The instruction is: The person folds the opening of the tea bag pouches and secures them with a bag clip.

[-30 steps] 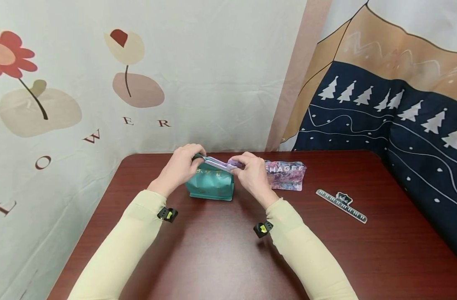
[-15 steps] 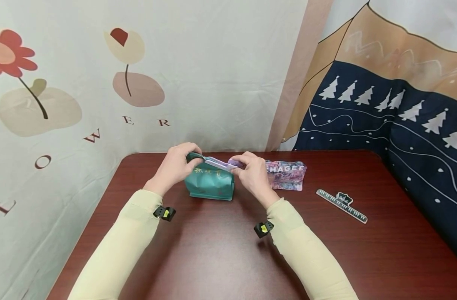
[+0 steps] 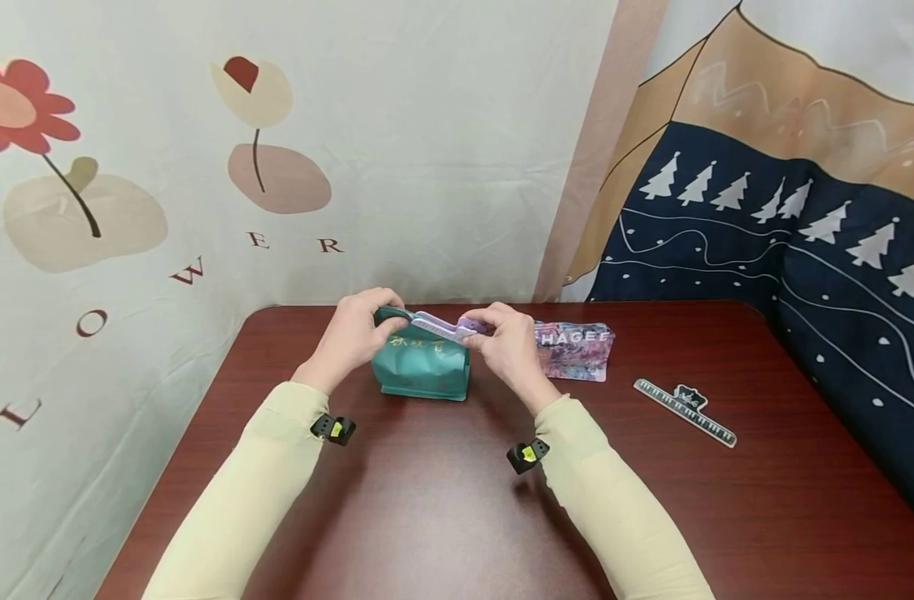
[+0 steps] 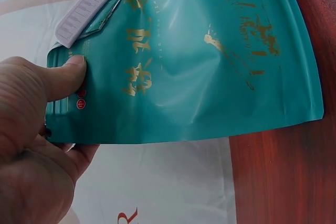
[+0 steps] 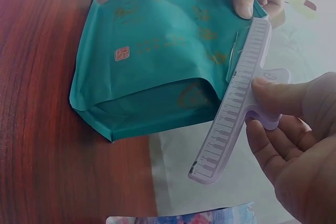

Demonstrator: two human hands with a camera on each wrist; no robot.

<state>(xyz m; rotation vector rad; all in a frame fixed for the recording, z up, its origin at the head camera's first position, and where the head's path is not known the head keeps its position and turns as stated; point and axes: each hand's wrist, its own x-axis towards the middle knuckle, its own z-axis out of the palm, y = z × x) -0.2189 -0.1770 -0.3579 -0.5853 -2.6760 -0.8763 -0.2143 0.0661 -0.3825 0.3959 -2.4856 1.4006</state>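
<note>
A teal pouch (image 3: 422,367) stands on the table (image 3: 442,500), between both hands. Its top left corner is pinched by the left hand (image 3: 352,333). A long white clip (image 3: 443,327), pinched by the right hand (image 3: 507,343), is laid lengthwise along the pouch's top edge, nearer the right hand.

the left hand (image 4: 31,150) pinches the upper corner of a teal pouch (image 4: 199,61), thumb (image 4: 65,77) pressed flat on its printed face. gold characters run across the pouch. a pale lilac clip (image 4: 89,6) with ruled markings sits along the pouch's top edge. the pouch's lower end rests on the dark red table (image 4: 294,177). a pale cloth (image 4: 157,182) hangs behind.
</note>
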